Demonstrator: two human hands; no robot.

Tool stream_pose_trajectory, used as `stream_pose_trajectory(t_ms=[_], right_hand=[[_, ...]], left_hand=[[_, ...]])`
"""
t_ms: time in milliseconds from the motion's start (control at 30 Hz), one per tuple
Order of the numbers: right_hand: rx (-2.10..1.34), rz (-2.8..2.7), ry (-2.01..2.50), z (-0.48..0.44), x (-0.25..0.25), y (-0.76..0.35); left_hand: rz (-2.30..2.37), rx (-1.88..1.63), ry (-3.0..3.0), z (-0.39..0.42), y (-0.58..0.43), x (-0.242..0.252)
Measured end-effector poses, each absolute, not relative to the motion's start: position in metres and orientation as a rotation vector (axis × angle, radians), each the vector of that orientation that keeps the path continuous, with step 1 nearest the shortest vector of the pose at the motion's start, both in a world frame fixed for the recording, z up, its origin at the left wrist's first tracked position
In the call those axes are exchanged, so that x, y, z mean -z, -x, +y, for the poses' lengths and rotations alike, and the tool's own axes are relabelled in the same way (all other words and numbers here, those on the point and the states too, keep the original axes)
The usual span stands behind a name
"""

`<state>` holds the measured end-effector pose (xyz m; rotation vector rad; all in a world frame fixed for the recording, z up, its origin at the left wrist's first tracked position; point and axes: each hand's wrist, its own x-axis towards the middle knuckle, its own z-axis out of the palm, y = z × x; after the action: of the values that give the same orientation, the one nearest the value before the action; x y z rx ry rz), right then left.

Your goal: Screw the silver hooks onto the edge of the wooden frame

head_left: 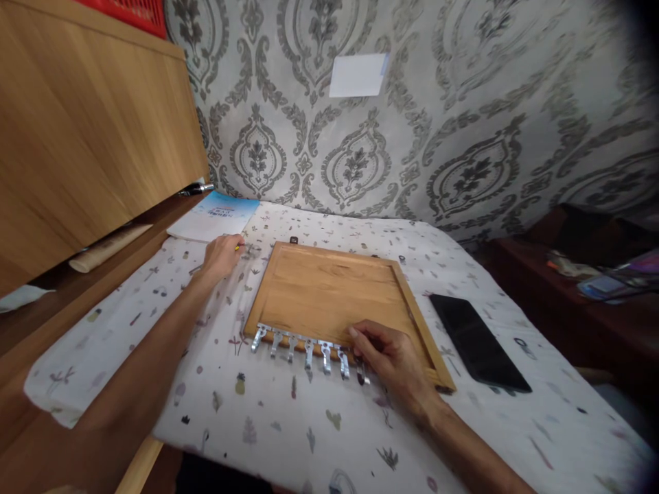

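Observation:
A wooden board [329,291] with a raised rim lies flat on the patterned tablecloth. A row of several metal hooks [303,350] runs along its near edge. My right hand [391,360] rests on the board's near right corner, fingers curled against the last hook. Far to the left, my left hand [221,255] is closed around a small yellow-tipped object, too small to name, close to a blue and white booklet [216,216].
A black phone [478,341] lies right of the board. A wooden cabinet [87,130] stands at the left, with a paper roll [108,247] on the shelf under it. A dark side table [581,288] with clutter is at the right. Patterned wallpaper with a white note [357,74] lies behind.

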<state>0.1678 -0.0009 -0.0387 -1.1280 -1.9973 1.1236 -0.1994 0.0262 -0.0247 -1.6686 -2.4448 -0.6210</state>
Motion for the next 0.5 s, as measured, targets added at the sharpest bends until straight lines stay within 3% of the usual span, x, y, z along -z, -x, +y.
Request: stream_pose_trajectory(t_ms=[500], right_hand=[[-1.150, -1.948, 1.115, -0.003, 0.039, -0.170]], left_hand=[[-2.406, 0.601, 1.765, 0.026, 0.186, 0.016]])
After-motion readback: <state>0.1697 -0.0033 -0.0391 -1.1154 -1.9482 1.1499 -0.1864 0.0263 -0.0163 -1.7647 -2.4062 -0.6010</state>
